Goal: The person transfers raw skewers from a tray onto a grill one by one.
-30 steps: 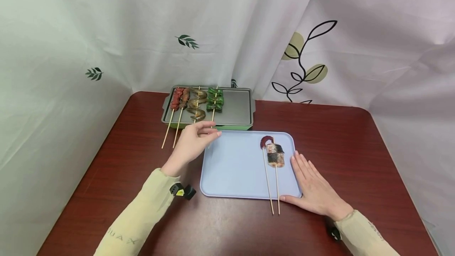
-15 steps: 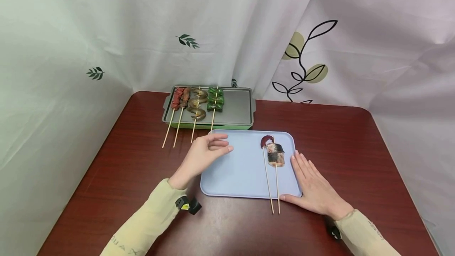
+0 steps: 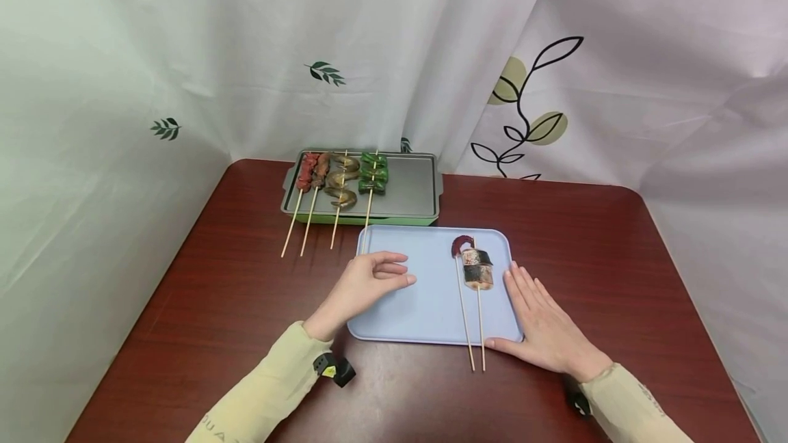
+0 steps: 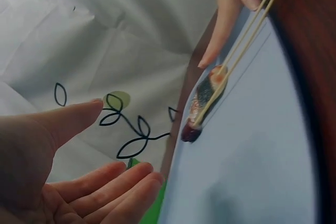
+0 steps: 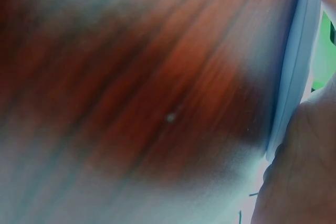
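Note:
My left hand (image 3: pixel 363 287) hovers over the left part of a pale blue tray (image 3: pixel 425 316), its fingers and thumb apart with nothing between them, as the left wrist view confirms. Flat along the tray's right rim lies my right hand (image 3: pixel 544 325), fingers straight, thumb at the front corner. Two skewers lie side by side on the tray's right half: one has a dark red curled piece (image 3: pixel 457 247), the other chunky pale pieces with dark skin (image 3: pixel 477 274). Both sticks poke out over the front rim. In the right wrist view, the right hand (image 5: pixel 302 166) shows beside the rim.
Behind the tray stands a grey grill pan (image 3: pixel 411 186) with a green base. On its left lie a red meat skewer (image 3: pixel 305 173), a brown meat skewer (image 3: pixel 321 168), a chicken-wing-like skewer (image 3: pixel 341 198) and a green pepper skewer (image 3: pixel 372 173), handles toward me. White curtains (image 3: pixel 277 33) border the table.
My left hand has moved from the pan's front edge toward me and to the right, over the tray, uncovering the skewer handles. The right hand and the skewers have stayed put.

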Demonstrator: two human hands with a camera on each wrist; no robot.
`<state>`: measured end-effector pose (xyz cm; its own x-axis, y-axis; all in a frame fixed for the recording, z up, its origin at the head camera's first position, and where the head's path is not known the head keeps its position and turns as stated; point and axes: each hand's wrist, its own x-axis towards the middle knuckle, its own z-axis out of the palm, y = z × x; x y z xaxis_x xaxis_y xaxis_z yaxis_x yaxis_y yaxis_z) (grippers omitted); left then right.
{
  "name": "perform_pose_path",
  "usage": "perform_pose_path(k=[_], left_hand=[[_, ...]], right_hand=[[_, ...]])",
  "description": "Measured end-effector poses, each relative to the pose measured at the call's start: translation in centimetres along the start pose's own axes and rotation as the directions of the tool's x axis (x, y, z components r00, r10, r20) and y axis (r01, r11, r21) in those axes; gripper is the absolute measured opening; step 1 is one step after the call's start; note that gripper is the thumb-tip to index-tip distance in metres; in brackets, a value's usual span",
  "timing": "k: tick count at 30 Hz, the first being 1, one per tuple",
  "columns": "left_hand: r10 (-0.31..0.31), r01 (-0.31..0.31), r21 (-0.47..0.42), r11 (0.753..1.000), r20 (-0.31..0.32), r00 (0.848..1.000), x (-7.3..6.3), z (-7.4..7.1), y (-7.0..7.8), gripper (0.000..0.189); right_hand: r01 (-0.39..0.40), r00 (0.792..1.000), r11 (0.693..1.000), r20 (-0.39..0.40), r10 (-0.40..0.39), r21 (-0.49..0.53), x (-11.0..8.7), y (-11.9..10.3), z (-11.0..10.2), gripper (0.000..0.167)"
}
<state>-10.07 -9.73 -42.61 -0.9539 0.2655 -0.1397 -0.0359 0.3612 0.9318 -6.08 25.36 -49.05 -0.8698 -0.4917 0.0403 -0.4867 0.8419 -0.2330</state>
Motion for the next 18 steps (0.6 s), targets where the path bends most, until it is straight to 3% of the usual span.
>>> perform_pose_path(k=[10, 18], left_hand=[[0.007, -0.003, -0.033, 0.999, 0.125, 0.992, 0.0, 2.4, -1.3, 0.051], [0.030, -0.025, -0.029, 0.999, 0.201, 0.979, 0.2, 4.7, -1.3, 0.049]], right_hand=[[-0.001, 1.000, 1.000, 0.003, 0.001, -0.004, 0.0, 0.0, 0.1, 0.119], [-0.006, 1.000, 1.000, 0.006, 0.006, -0.005, 0.0, 0.1, 0.1, 0.119]])
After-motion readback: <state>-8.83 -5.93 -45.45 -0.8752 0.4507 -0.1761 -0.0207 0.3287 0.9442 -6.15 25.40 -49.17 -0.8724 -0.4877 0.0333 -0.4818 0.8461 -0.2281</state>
